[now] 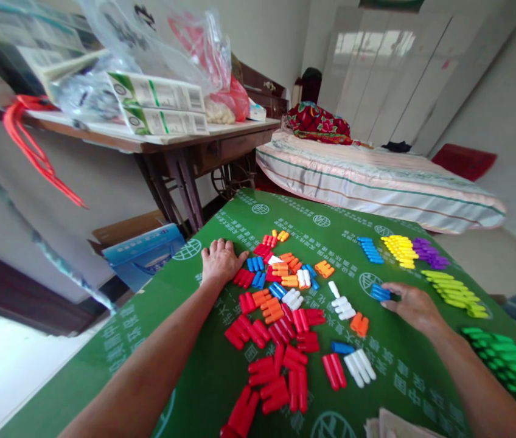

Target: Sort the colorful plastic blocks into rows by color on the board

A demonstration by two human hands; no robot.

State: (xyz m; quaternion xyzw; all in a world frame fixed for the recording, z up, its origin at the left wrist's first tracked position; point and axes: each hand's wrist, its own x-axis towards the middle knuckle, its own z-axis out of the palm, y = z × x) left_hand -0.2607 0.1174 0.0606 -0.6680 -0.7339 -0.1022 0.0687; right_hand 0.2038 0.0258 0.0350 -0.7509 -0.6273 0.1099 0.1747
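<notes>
left hand: lay flat and unclenched on the green board, palm down, fingers spread and pointing up-board, grasping nothing.
mixed pile: red, orange, blue and white plastic pieces lay just right of the left fingers; the nearest red ones touched the thumb side.
red pieces: their long axes ran mostly toward the person, a few tilted.
white pieces: sat between the two hands, well left of the right fingertips.
blue pieces: a small bunch lay at the right fingertips, long axis across the board, ends pointing left, away from the palm.
right hand: fingers curled lightly onto the blue pieces; whether they pinched or only touched, i cannot tell.
sorted rows: blue row, yellow row and purple row lay beyond the right fingers; lime row just right of them.
</notes>
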